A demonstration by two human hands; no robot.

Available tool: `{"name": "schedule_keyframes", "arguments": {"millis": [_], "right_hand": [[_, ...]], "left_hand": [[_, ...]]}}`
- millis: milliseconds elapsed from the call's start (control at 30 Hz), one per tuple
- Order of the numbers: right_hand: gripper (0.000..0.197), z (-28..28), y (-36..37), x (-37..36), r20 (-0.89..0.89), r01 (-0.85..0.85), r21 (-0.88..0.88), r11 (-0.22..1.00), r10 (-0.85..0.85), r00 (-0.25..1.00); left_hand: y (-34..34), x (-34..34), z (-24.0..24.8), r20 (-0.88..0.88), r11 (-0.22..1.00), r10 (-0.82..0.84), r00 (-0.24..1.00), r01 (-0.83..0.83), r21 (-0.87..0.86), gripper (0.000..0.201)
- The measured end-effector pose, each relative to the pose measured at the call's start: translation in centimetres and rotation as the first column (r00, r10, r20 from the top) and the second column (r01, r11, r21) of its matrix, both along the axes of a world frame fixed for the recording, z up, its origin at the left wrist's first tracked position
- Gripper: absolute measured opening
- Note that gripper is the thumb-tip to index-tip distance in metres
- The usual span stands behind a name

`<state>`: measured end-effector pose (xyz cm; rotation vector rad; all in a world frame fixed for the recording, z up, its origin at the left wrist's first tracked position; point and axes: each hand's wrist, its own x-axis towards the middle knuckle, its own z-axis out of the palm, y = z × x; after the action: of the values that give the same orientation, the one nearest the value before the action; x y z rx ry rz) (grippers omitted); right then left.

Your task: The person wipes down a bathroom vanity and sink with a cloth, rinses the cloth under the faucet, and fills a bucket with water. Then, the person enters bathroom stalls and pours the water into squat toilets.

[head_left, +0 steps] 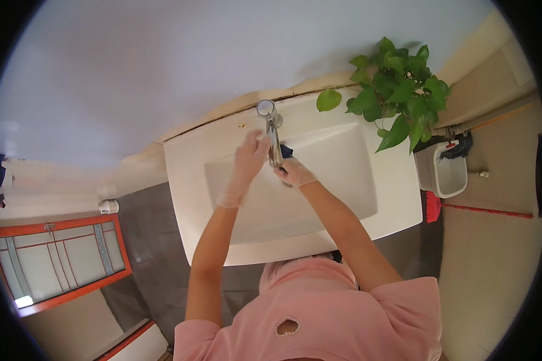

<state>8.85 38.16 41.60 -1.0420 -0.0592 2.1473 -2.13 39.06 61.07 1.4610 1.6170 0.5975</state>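
Tap (272, 133), chrome. L hand (250, 159) alongside, fingers loosely spread; R hand (296, 173) nr spout (275, 158), grip hidden, can't tell. Rec.: steady w/ L.

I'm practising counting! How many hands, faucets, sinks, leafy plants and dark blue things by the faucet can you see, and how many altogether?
Left hand and right hand: 2
Faucet: 1
Sink: 1
Leafy plant: 1
Dark blue thing by the faucet: 1
Total: 6
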Motion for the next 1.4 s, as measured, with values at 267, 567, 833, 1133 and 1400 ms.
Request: {"name": "schedule_keyframes", "arguments": {"millis": [267,567,833,1133,1400], "right_hand": [[0.013,2.8,-1.4,4.2,0.433,-0.306,0.414,0.857,0.110,0.895],[0.010,1.4,-4.4,8.8,0.651,-0.632,0.563,0.532,0.185,0.736],[0.011,10.7,-6.8,10.1,0.287,-0.363,0.050,0.931,0.334,0.898],[0.021,6.9,-8.6,8.9,0.223,-0.297,0.162,0.941,0.259,0.940],[0.026,10.2,-9.2,9.3,0.250,-0.244,0.097,0.965,0.213,0.944]], "left_hand": [[6.7,6.2,5.0,-0.601,0.981,-0.100,0.793,0.181,0.076,0.057],[7.3,4.5,3.6,-0.696,0.894,-0.309,0.648,0.448,0.021,0.032],[5.7,1.1,0.4,-0.541,0.687,-0.300,0.786,0.571,0.449,0.039],[6.4,5.0,2.6,-0.660,0.884,-0.140,0.738,0.394,0.253,0.035],[6.9,4.0,2.0,-0.598,0.832,-0.225,0.769,0.471,0.292,0.031]]}}
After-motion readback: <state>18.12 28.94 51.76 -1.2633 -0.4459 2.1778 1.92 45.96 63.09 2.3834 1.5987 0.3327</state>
